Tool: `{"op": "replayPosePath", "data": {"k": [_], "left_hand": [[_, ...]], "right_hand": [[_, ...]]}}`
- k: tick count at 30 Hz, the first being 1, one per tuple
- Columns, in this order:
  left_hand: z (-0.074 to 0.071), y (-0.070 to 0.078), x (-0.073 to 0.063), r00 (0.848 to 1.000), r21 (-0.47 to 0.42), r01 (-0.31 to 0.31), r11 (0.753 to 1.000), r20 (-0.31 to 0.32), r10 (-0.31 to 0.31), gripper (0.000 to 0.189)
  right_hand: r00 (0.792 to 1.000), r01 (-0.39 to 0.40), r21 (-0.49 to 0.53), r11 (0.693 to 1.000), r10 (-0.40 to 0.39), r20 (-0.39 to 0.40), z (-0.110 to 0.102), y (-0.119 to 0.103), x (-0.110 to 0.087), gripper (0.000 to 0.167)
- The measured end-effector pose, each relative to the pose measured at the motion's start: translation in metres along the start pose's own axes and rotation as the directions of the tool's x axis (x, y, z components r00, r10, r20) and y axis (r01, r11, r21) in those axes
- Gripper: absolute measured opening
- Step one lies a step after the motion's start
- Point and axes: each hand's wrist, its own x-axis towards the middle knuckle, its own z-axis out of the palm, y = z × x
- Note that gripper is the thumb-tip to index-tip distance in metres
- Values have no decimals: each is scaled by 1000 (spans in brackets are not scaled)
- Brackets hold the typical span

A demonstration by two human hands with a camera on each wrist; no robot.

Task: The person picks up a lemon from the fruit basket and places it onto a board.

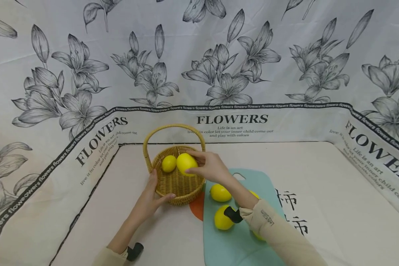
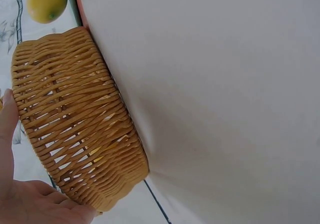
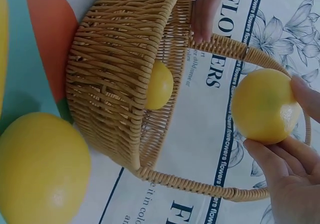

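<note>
Basket: one round, tan woven wicker basket (image 1: pixel 185 200), standing on a pale worktop (image 1: pixel 166 240), left of the board; its single arched wicker handle (image 1: pixel 173 126) rises over the opening.
Left hand: the bare left hand (image 1: pixel 149 201) grips the basket at its near left side, thumb at the rim, fingers along the side.
Right hand: the bare right hand (image 1: pixel 212 168) pinches one lemon between thumb and fingers.
Lemon, held: one bright yellow, rounded lemon (image 1: pixel 186 164), above the basket opening and near the handle in the right wrist view.
Lemon, in basket: one smaller-looking yellow oval lemon (image 1: pixel 168 164), lying inside towards the far left wall.
Board: one light blue-green, flat rectangular board (image 1: pixel 222 247) with rounded corners and a cut-out at its far end, right of the basket.
Lemons, on board: four yellow lemons visible; one near the far left (image 1: pixel 220 193), one nearer the person (image 1: pixel 222 220), two largely hidden by the right forearm.
Worktop print: one orange-red rounded patch (image 1: pixel 196 208), partly covered by board and basket; black brush-style characters (image 1: pixel 290 199) right of the board.
Sleeves: beige, on both arms; the right one (image 1: pixel 276 232) bears small dark lettering.
Backdrop: white sheet (image 1: pixel 173 44) with grey line-drawn lilies and the word "FLOWERS".
</note>
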Motion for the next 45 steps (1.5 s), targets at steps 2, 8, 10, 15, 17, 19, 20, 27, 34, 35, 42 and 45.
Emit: {"op": "replayPosePath", "data": {"k": [2, 8, 10, 15, 17, 19, 20, 27, 34, 35, 42, 45], "left_hand": [[0, 0, 0, 1000, -3, 0, 1000, -1, 0, 112], [0, 0, 0, 1000, 3, 8, 1000, 2, -8, 113], [0, 0, 0, 1000, 1, 9, 1000, 3, -9, 113], [0, -1, 0, 1000, -4, 4, 1000, 1, -4, 114], [0, -1, 0, 1000, -3, 4, 1000, 0, -4, 114], [0, -1, 0, 1000, -3, 6, 1000, 0, -6, 113], [0, 0, 0, 1000, -3, 7, 1000, 1, -7, 113], [0, 1, 1, 1000, -3, 9, 1000, 4, -9, 112], [0, 0, 0, 1000, 6, 13, 1000, 3, -13, 114], [0, 0, 0, 1000, 3, 12, 1000, 2, -12, 114], [0, -1, 0, 1000, 0, 12, 1000, 7, -12, 114], [0, -2, 0, 1000, 2, 13, 1000, 11, -13, 115]], "right_hand": [[1000, 5, 22, 1000, -5, 2, -3, -1, -5, 61], [1000, 22, 81, 996, -23, 12, -12, -1, -21, 62], [999, 28, 88, 996, -29, 13, -14, -1, -27, 62], [1000, 15, 94, 995, -16, 8, -19, 3, -41, 63], [1000, 4, 99, 995, -5, 8, -20, 5, -47, 64], [1000, -2, 103, 995, 1, 9, -21, 8, -53, 65], [1000, -7, 111, 994, 6, 10, -22, 9, -56, 65], [1000, -20, 117, 993, 18, 17, -27, 14, -80, 68], [1000, -7, 112, 994, 8, -3, -32, 20, -99, 66], [1000, -3, 116, 993, 3, -3, -33, 21, -101, 65], [1000, -1, 153, 988, -1, 8, -37, 25, -120, 66], [1000, -11, 173, 985, 8, 19, -38, 26, -129, 67]]}}
